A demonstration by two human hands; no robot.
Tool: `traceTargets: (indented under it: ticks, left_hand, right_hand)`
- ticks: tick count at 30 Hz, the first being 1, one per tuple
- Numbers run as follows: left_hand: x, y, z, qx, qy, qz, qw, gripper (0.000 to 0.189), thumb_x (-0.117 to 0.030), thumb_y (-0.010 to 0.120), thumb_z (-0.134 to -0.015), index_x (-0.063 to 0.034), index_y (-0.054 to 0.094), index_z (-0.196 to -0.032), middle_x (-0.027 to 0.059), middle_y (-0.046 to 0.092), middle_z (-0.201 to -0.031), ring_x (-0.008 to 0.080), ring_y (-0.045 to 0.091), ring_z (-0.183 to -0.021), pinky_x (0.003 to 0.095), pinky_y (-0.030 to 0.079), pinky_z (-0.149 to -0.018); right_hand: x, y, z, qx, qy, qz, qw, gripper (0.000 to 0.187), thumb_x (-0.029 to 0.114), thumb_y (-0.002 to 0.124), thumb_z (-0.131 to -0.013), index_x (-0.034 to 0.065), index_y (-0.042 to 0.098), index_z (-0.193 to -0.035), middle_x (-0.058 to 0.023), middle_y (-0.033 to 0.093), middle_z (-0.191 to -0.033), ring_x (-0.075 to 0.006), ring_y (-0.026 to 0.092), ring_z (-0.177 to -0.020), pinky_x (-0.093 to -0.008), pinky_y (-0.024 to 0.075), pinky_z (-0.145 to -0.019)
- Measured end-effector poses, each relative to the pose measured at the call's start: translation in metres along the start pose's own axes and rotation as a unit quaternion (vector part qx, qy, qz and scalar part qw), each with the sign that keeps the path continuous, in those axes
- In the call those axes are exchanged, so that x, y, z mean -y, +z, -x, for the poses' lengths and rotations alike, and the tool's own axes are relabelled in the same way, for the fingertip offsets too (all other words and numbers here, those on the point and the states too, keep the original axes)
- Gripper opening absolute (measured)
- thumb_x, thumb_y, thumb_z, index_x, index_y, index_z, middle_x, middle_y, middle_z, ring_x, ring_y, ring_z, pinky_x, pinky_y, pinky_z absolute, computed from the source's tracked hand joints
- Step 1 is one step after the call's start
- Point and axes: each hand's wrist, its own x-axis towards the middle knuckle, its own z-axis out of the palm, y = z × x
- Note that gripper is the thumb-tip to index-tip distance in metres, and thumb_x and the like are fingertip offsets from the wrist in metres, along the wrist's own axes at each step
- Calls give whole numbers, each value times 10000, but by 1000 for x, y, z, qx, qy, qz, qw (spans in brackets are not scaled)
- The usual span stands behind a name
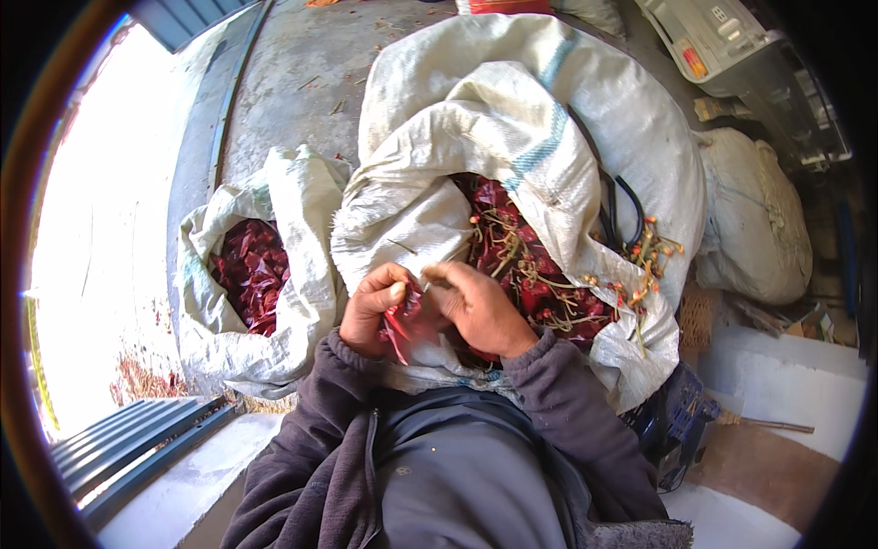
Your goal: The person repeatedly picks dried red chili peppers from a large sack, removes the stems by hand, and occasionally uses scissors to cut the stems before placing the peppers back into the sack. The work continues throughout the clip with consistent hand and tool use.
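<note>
My left hand (371,307) pinches dried red chili peppers (398,328) between thumb and fingers, their tips hanging down over my lap. Close beside it on the right, my right hand (478,306) has its fingers curled toward the peppers. Blur hides whether its fingertips grip anything. A thin stem (402,246) shows just above both hands, against the cloth. Beneath and beyond them lies a large white woven sack (411,206) with its mouth open. Inside are dark red dried chilies (492,195), with pale stems (542,274) strewn over them.
To the left stands a smaller woven sack (302,274) holding red chili pieces (252,274). Stems with orange-red ends (645,264) and a black strap (634,206) rest on the large sack's right side. Further right are a full sack (754,213), a grey plastic bin (761,75) and a blue crate (675,415).
</note>
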Motion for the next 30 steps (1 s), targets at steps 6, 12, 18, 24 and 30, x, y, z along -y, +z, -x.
traceTargets:
  ticks: [6,12,18,24,30]
  left_hand:
    - [-13,14,16,51,0,40,998,203,-153,723,-941,-36,615,-1067,157,675,-1042,213,653,-912,330,538,-816]
    - [-38,34,32,-59,144,-56,986,223,-210,691,-944,-38,565,-1008,100,544,-855,186,506,-705,289,424,-581]
    - [-132,-21,74,-281,323,-198,882,246,-227,609,-1015,-34,601,-1168,107,642,-957,196,634,-824,360,572,-687]
    - [-154,-136,107,-566,253,-555,554,531,-316,721,-986,56,583,-1340,131,699,-1191,209,647,-1074,342,500,-981]
    - [-71,-34,50,-352,202,-485,775,261,-116,698,-987,9,683,-1216,36,712,-1051,75,631,-906,224,486,-746]
  right_hand:
    - [34,4,-2,86,156,-24,984,264,243,683,-984,-14,640,-946,-237,664,-792,-433,674,-759,-435,512,-647]
    - [52,-3,8,1,29,107,994,84,77,656,-974,3,648,-1014,-163,677,-818,-342,694,-737,-399,525,-658]
    - [54,-22,38,106,55,341,933,317,157,771,-869,34,625,-1123,-130,635,-1057,-357,656,-879,-458,536,-739]
    - [59,-23,51,169,83,415,890,454,180,829,-795,56,626,-1181,-116,613,-1039,-328,637,-937,-443,540,-768]
    - [50,-50,58,39,63,355,932,469,153,804,-834,3,604,-1231,-183,658,-1141,-380,662,-1041,-447,550,-873]
